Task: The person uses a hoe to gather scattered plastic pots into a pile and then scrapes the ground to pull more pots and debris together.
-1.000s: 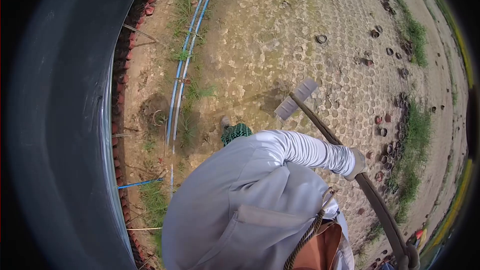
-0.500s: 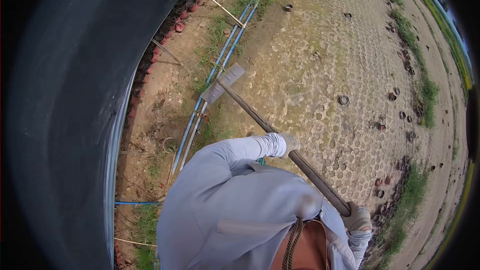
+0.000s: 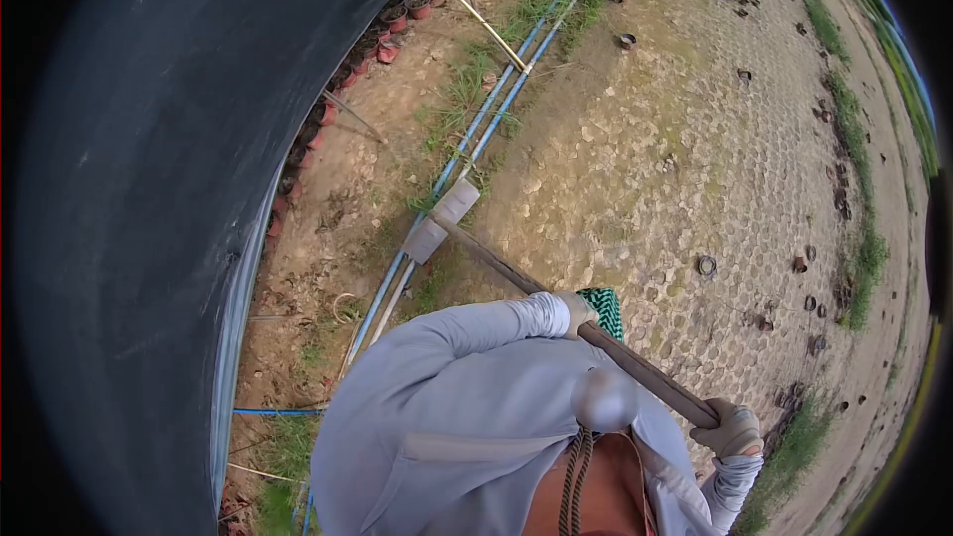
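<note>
My left hand [image 3: 576,315], in a pale glove, is closed around the middle of a hoe's long wooden handle [image 3: 650,373]. My right hand [image 3: 730,428], gloved too, grips the handle close to its rear end. At the far end, the hoe's wide, flat metal blade [image 3: 444,221] overlaps the blue and pale pipes [image 3: 476,139] along the ground. A green and black zigzag-patterned item [image 3: 603,311] shows just beyond my left hand, partly hidden by the handle.
A dark sheet [image 3: 149,218] stretches along the left, with red pots [image 3: 395,18] beside it. A slanted pole [image 3: 476,20] meets the pipes. Grass [image 3: 476,89] grows along them. Honeycomb-marked ground [image 3: 685,179] spreads right, with scattered dark pots [image 3: 626,41] and rings [image 3: 706,265].
The hoe's blade has come closer to my body, and both hands have shifted right and slightly down in view. The ground has slid down and right. More of the green patterned item shows.
</note>
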Action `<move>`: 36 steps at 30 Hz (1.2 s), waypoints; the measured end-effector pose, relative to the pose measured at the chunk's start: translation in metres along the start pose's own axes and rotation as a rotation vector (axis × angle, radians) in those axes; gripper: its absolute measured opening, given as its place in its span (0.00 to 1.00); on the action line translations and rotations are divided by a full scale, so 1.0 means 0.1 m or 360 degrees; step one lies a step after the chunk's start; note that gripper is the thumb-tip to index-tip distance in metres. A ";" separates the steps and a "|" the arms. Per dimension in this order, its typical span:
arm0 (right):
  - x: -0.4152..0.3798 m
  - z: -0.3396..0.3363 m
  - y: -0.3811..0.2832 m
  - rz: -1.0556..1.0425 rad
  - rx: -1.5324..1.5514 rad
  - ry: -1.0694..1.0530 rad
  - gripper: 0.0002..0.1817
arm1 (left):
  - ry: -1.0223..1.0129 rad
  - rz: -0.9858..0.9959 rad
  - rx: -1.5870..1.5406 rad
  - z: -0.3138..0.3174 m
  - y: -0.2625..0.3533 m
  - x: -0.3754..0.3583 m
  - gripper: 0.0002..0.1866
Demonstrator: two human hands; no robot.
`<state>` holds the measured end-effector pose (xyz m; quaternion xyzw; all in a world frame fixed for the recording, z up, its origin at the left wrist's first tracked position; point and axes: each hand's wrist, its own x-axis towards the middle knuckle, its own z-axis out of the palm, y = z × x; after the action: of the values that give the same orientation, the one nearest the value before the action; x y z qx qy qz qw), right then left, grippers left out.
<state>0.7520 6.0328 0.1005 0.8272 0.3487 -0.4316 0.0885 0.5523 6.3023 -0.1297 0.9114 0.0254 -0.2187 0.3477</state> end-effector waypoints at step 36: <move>6.97 -4.55 -5.05 -0.0781 -0.0305 -0.0078 0.24 | -0.0170 -0.1318 0.0320 -5.93 -6.57 0.62 0.26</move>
<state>0.9866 6.9597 -0.0838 0.6950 0.5761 -0.4249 0.0676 0.7035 7.1757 -0.1718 0.8409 0.3498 -0.3882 0.1408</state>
